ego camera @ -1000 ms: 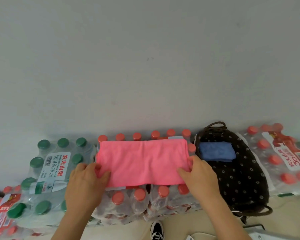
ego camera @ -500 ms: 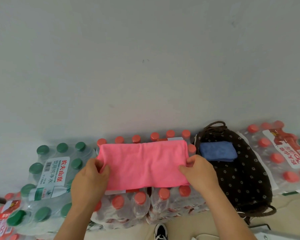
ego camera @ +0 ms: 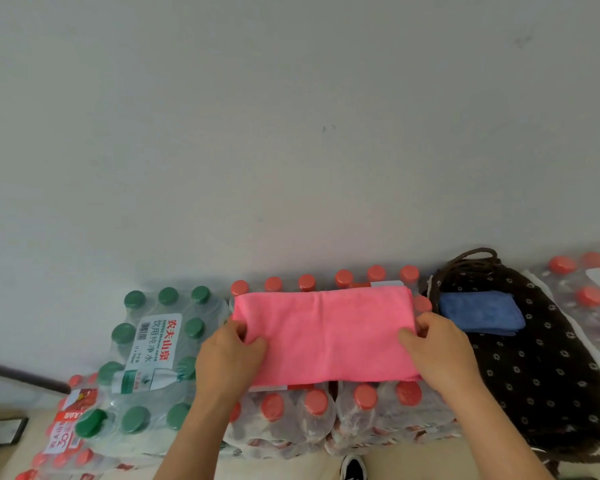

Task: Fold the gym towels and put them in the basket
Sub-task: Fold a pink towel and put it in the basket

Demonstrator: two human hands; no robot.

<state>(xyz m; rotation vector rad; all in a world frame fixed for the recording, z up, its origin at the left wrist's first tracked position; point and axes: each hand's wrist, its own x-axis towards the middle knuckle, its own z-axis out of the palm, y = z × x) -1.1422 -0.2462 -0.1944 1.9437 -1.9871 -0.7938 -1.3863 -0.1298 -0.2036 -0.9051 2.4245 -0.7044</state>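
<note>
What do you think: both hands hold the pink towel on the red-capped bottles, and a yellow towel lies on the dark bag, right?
Not quite: the head view shows a blue towel, not a yellow one, on the dark bag. The left hand and right hand do hold the pink towel on the red-capped bottles.

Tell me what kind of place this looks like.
Likely a storeroom or stock corner, though that's a guess: shrink-wrapped packs of red-capped water bottles and a green-capped pack sit against a bare wall, and the pink towel lies on them.
</note>
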